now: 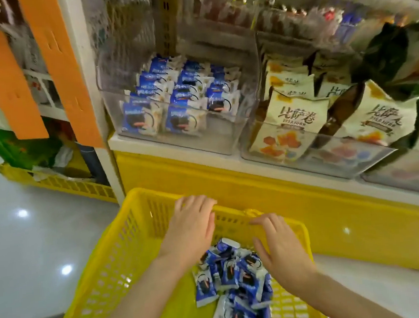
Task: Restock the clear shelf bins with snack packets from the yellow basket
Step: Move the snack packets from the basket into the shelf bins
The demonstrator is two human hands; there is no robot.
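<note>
The yellow slotted plastic basket (pixel 115 255) fills the 6 o'clock part of the view, with a loose heap of small blue-and-white snack packets (pixel 229 279) on its bottom. The left hand (pixel 194 226) has its fingers (pixel 194 204) bent over the far rim, holding it. The right hand (pixel 280 251) is flat and spread, its fingertips touching the same rim further toward 3 o'clock, and it holds nothing. No packet is in hand yet.

At 12 o'clock the clear plastic shelf bin (pixel 226 137) already holds matching packets in upright rows, with room at its front right.

- A pull on the rim may tilt the basket and slide the heap.
- The wrappers look slick, so an overfull handful could shed packets onto the glossy grey floor (pixel 33 237) at 9 o'clock.
- Pushing new packets in carelessly could topple the standing rows.
- Packets might also stray into the neighbouring clear bin of cream packets (pixel 350 164) at 2 o'clock.
</note>
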